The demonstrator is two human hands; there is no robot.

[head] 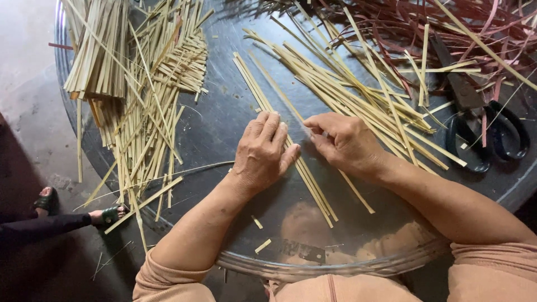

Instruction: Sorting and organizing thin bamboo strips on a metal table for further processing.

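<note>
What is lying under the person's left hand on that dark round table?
Pale bamboo strips run under the left hand, emerging toward the table edge. The palm hides the stretch beneath it, so how many it pins is unclear.

Woven strips (168, 67) left on tray (224, 128), scissors (481, 123) right, hands between.

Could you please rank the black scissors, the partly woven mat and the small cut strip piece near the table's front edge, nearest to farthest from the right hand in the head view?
From the right hand:
1. Black scissors, to its right.
2. Small cut strip piece, near the front edge.
3. Partly woven mat, far left.
</note>
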